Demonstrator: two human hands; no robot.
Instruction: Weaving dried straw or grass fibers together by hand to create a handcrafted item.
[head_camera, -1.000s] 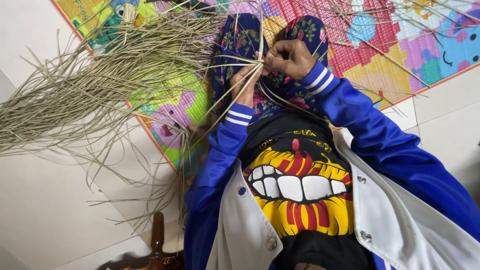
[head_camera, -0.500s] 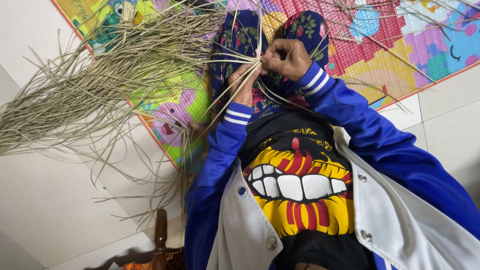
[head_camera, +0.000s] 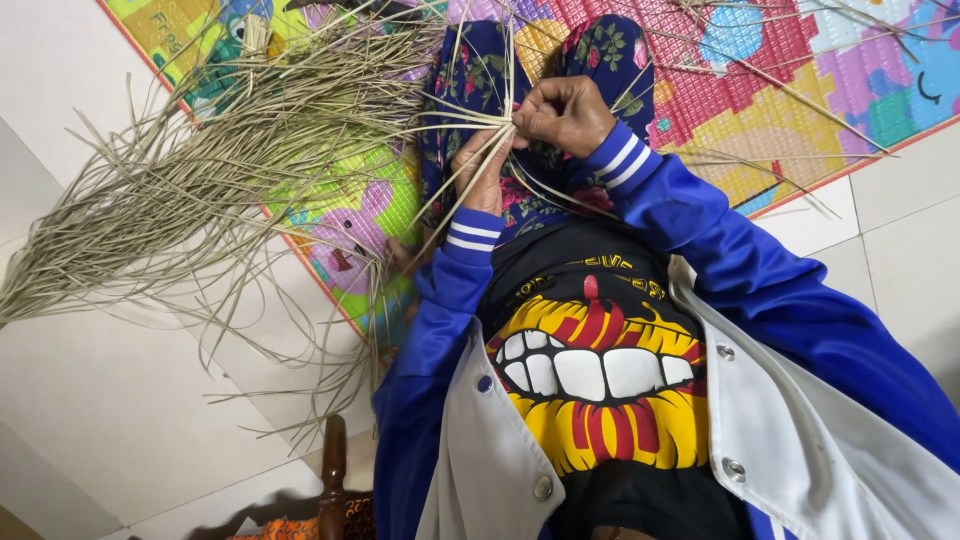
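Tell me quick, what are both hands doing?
Left hand: closed on the dried grass strips.
Right hand: closed, pinching the same strips.

Straw bundle (head_camera: 200, 170): lies on the play mat (head_camera: 760, 80) and floor (head_camera: 120, 430), spreading left of the legs (head_camera: 540, 70). Both hands over the lap, left hand (head_camera: 482, 165) just beside and below right hand (head_camera: 563, 110), strands between them. Loose straws (head_camera: 800, 90) on mat at right. Wooden post (head_camera: 333, 480) on floor, below the bundle.
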